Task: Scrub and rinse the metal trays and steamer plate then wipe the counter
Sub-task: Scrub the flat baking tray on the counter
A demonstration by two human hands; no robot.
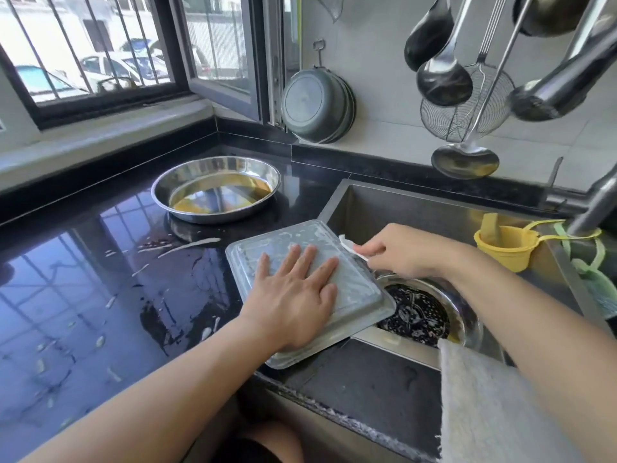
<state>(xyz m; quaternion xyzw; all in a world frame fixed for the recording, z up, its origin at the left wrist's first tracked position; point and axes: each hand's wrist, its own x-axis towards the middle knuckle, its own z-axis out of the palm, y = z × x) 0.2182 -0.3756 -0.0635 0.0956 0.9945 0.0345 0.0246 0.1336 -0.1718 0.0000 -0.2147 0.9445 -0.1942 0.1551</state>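
Head cam looks down at a black counter (83,262) with a steel sink (417,208) set into its right end. A rectangular metal tray (293,242) sits upside down, soapy, straddling the sink's left edge: part of it rests on the counter and its right corner hangs out over the basin. The left hand (293,295) lies flat on the tray's upturned bottom, fingers spread and straight, pressing it down. The right hand (400,252) is at the tray's far right edge, fingers curled and pinching a small white cloth or sponge (349,247) against the rim. Can't really tell which it is, only a bit pokes out.

Down in the sink, partly under the tray's overhanging corner, there's a round perforated steamer plate (420,312) with suds on it.

Further back on the counter, towards the window corner, sits a round metal tray (217,188) with brownish liquid pooled in it, well apart from the rectangular one. White foam streaks and water are smeared across the counter between them.

A grey towel (490,406) hangs over the sink's front edge by the right forearm. A yellow cup (507,245) hangs at the sink's right side near the faucet (594,208). Ladles (444,78) and a wire skimmer (467,105) dangle on the wall above.
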